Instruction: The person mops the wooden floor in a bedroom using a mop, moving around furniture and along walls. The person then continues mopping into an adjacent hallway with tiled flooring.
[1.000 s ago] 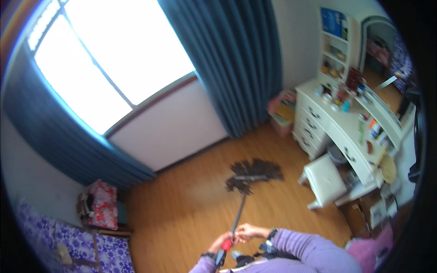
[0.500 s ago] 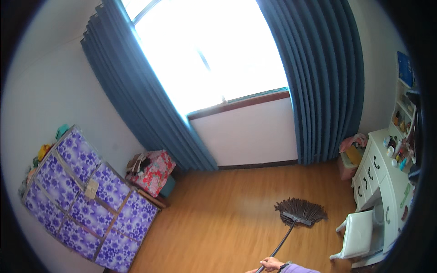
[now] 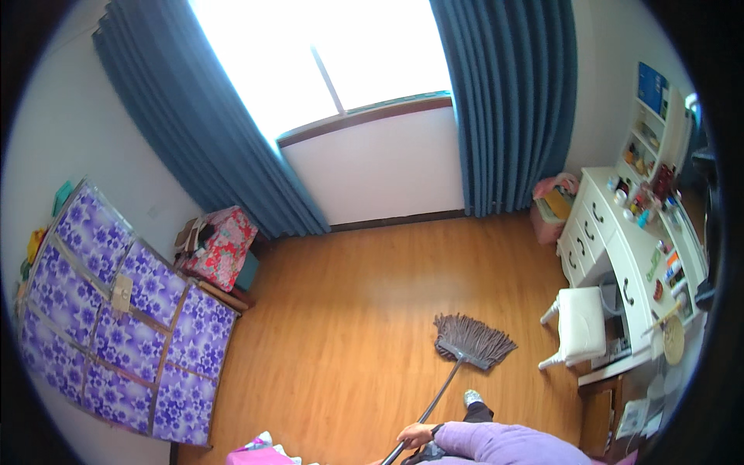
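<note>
On the floor [image 3: 333, 325] I see the mop [image 3: 473, 339], right hand [image 3: 417, 435] gripping its handle [image 3: 442, 394]; the left I can't tell.

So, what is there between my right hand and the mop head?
The dark handle runs from your right hand to the mop head, over wooden floor, as the head view shows.
</note>
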Demonstrator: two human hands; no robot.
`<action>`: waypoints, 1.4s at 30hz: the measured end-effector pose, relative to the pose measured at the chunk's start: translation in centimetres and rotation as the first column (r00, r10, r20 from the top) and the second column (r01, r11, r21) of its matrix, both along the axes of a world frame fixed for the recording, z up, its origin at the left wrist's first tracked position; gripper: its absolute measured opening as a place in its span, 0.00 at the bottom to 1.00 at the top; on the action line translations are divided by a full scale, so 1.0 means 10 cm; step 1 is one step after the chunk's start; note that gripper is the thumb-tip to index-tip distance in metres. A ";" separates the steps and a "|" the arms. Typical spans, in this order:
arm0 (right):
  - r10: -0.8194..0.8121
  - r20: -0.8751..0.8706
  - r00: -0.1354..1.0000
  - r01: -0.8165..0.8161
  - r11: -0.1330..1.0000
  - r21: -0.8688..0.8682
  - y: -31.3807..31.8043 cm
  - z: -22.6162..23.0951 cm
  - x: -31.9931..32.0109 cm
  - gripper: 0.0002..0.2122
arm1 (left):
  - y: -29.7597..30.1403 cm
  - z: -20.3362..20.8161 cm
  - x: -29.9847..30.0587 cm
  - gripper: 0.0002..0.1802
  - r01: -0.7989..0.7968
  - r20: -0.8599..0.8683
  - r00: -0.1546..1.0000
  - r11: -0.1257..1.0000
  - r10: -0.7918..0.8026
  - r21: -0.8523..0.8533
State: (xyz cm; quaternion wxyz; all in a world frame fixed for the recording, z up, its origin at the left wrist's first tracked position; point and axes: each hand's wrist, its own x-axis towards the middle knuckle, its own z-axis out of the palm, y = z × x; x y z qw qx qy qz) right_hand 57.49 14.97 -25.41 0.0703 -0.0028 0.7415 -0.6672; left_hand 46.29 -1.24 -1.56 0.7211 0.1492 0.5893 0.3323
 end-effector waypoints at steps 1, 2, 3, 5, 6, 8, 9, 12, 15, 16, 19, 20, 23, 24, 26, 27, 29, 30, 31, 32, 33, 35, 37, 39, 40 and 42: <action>0.188 0.351 0.917 0.040 0.833 -0.551 -0.14 -0.04 -0.09 0.14 | -0.02 0.05 -0.01 0.18 -0.005 -0.018 1.000 1.000 0.005 -0.005; 0.514 0.468 0.719 0.276 0.406 -0.871 -0.25 -0.05 -0.19 0.16 | -0.02 0.09 -0.01 0.18 -0.008 -0.038 0.999 1.000 0.008 -0.008; 0.468 0.575 0.671 0.293 0.546 -0.785 -0.33 -0.04 -0.19 0.17 | 0.00 0.13 -0.01 0.18 -0.010 -0.055 0.998 1.000 0.009 -0.014; 0.294 0.397 0.869 -0.035 0.838 -0.545 -0.39 0.03 -0.21 0.12 | 0.09 0.19 0.03 0.18 -0.013 -0.089 0.996 1.000 0.012 -0.010; 0.342 0.106 0.934 -0.320 0.930 -0.183 -0.36 0.09 -0.21 0.17 | 0.14 0.21 0.07 0.18 -0.014 -0.100 0.995 1.000 0.014 -0.004; 0.283 0.492 0.823 0.110 0.772 -0.627 -0.29 0.23 -0.10 0.12 | 0.26 0.23 0.16 0.18 -0.006 -0.124 0.992 1.000 0.008 0.015; 0.328 0.643 0.692 0.372 0.601 -0.707 -0.23 0.30 -0.03 0.17 | 0.33 0.24 0.21 0.18 -0.003 -0.133 0.991 1.000 0.007 0.025; 0.123 0.719 0.684 0.423 0.737 -0.528 0.17 0.42 0.22 0.17 | 0.60 0.23 0.37 0.19 0.020 -0.143 0.990 0.998 -0.011 0.064; -0.367 0.272 0.890 0.442 0.842 -0.309 0.62 0.43 0.50 0.13 | 0.98 0.18 0.53 0.19 0.068 -0.148 0.988 0.990 -0.050 0.125; -0.286 0.658 0.696 0.634 0.676 -0.376 0.81 0.41 0.55 0.12 | 1.13 0.15 0.58 0.19 0.089 -0.148 0.987 0.984 -0.066 0.152; -0.456 0.642 0.617 0.767 0.530 -0.361 1.44 0.34 0.84 0.08 | 1.69 -0.01 0.72 0.20 0.169 -0.143 0.980 0.957 -0.138 0.234; -0.512 0.660 0.550 0.809 0.524 -0.267 1.69 0.31 0.91 0.07 | 1.92 -0.08 0.76 0.20 0.187 -0.131 0.979 0.953 -0.159 0.240; -0.607 0.678 0.415 0.878 0.462 -0.123 2.42 0.27 1.13 0.06 | 2.71 -0.24 0.90 0.15 0.276 -0.070 0.960 0.960 -0.272 0.047; -0.657 0.659 0.365 0.901 0.429 -0.071 2.64 0.28 1.20 0.06 | 2.95 -0.27 0.97 0.15 0.335 -0.086 0.939 0.942 -0.332 0.013; -0.748 0.640 0.175 0.951 0.297 0.087 3.08 0.33 1.34 0.05 | 3.45 -0.33 1.15 0.11 0.321 0.009 0.947 0.946 -0.322 0.050; -0.802 0.591 0.090 0.975 0.192 0.112 3.23 0.38 1.41 0.11 | 3.69 -0.36 1.25 0.11 0.292 0.035 0.956 0.956 -0.293 0.030; -0.795 0.606 -0.005 0.978 0.122 0.169 3.51 0.49 1.61 0.23 | 3.96 -0.40 1.49 0.10 0.273 0.069 0.960 0.962 -0.270 -0.025; -0.756 0.654 0.000 0.970 0.160 0.185 3.63 0.54 1.76 0.28 | 4.05 -0.42 1.62 0.10 0.280 0.068 0.959 0.959 -0.277 -0.038; -0.712 0.702 0.028 0.967 0.198 0.163 3.69 0.58 1.86 0.21 | 4.09 -0.43 1.69 0.10 0.283 0.072 0.958 0.956 -0.277 -0.078; -0.656 0.751 0.074 0.946 0.285 0.155 3.70 0.61 1.90 0.18 | 4.06 -0.43 1.76 0.12 0.332 0.034 0.943 0.938 -0.330 -0.101; -0.601 0.787 0.141 0.921 0.371 0.118 3.68 0.62 1.95 0.15 | 3.98 -0.41 1.79 0.12 0.335 -0.001 0.942 0.940 -0.336 -0.066; -0.508 0.840 0.190 0.895 0.442 0.065 3.54 0.60 1.92 0.08 | 3.77 -0.36 1.71 0.13 0.349 0.021 0.937 0.934 -0.348 -0.083; -0.447 0.859 0.249 0.911 0.409 -0.051 3.25 0.53 1.74 0.09 | 3.49 -0.28 1.54 0.16 0.358 -0.008 0.933 0.930 -0.360 -0.085; -0.363 0.879 0.310 0.876 0.468 -0.116 3.00 0.46 1.51 0.10 | 3.24 -0.17 1.30 0.20 0.398 -0.059 0.912 0.911 -0.406 -0.112; -0.325 0.891 0.318 0.871 0.471 -0.139 2.80 0.44 1.38 0.11 | 3.08 -0.10 1.18 0.22 0.408 -0.069 0.903 0.899 -0.423 -0.161; -0.226 0.881 0.416 0.830 0.491 -0.266 2.46 0.42 1.15 0.12 | 2.74 0.06 0.94 0.23 0.327 -0.052 0.938 0.926 -0.342 -0.190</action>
